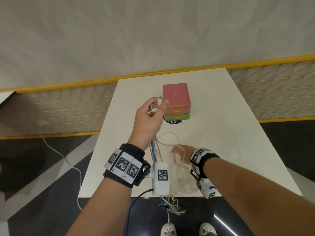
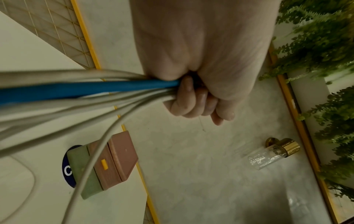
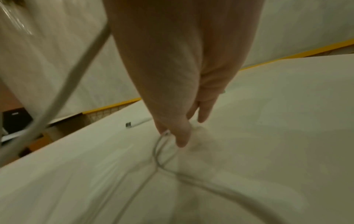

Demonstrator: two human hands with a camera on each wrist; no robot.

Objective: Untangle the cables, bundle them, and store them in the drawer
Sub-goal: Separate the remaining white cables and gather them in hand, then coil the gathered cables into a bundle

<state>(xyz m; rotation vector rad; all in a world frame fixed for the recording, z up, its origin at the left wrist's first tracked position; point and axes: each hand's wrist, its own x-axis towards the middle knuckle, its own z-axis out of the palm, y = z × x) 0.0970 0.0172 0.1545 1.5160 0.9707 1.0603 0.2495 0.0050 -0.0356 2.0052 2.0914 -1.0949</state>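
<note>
Table (image 1: pixel 221 116): white top; the drawer unit stands near its far end, cable loops lie on its near half.
Drawer unit (image 1: pixel 176 99): small stack, pink box over a pink drawer over a green drawer, each drawer with a yellow pull, both closed; it sits on a dark blue round sticker (image 1: pixel 173 122) marked with a C.
Cables (image 2: pixel 76 89): one blue among several off-white ones, gathered as a bunch; plug ends stick up out of the left fist, the strands run down past the table's near edge and hang tangled below it.
Left hand (image 1: pixel 151 114): raised just in front of the drawer unit, fingers curled tight round the cable bunch.
Right hand (image 3: pixel 184 115): low over the table, fingers stretched out, tips at a thin white cable loop (image 3: pixel 161 148); whether it pinches the loop I cannot tell.
Loose plug (image 3: pixel 128 124): lies on the table beyond the right hand.
</note>
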